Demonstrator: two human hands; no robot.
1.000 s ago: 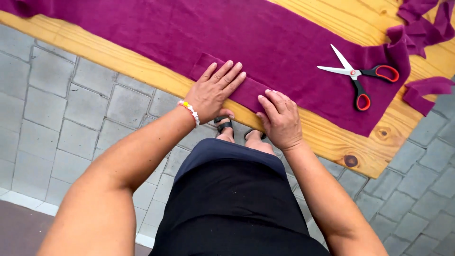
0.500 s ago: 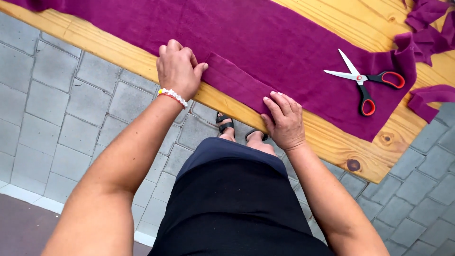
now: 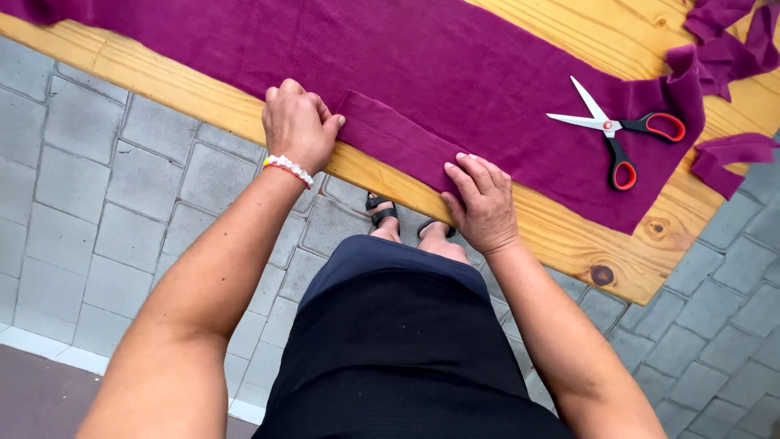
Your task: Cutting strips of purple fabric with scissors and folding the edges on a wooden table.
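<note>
Wooden table point(image 3: 569, 236) runs 10 to 4 o'clock over grey paving point(image 3: 89, 187). Magenta fabric point(image 3: 455, 73) lies flat on it, near edge folded over at centre. Left hand point(image 3: 298, 123) curled, pinching the fold's 9 o'clock end. Right hand point(image 3: 482, 202) flat, fingers together, pressing the fold's 4 o'clock end. Scissors point(image 3: 615, 134), blades apart, rest on the fabric at 2 o'clock. Fabric scraps point(image 3: 731, 150) at 3 o'clock.

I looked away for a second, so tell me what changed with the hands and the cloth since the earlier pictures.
The left hand slid left along the near edge of the magenta fabric and now grips it in a fist, where it first lay flat beside the right hand. A longer folded hem shows between them. The right hand stayed pressing the fold; the scissors lie untouched on the wooden table.
</note>
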